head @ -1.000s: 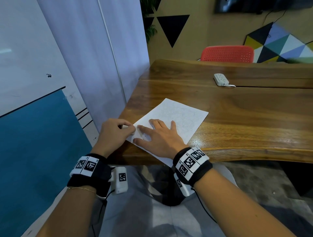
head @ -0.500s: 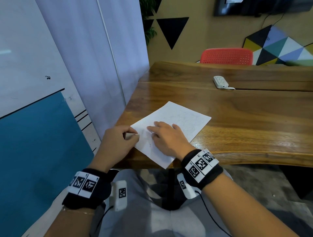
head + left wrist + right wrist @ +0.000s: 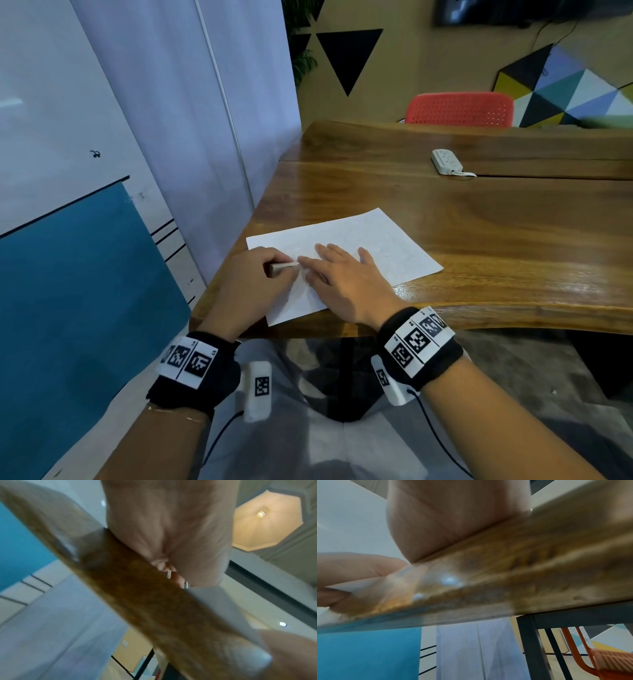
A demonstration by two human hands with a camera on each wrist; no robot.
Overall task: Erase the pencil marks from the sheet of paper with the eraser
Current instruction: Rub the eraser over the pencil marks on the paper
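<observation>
Head view: eraser (image 3: 283, 267) in left grip (image 3: 253, 274) (on sheet (image 3: 359, 246)).

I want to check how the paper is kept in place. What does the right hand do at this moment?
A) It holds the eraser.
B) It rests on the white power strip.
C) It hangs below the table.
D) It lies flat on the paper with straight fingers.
D: in the head view the right hand lies flat on the paper, while the left hand grips the eraser.
</observation>
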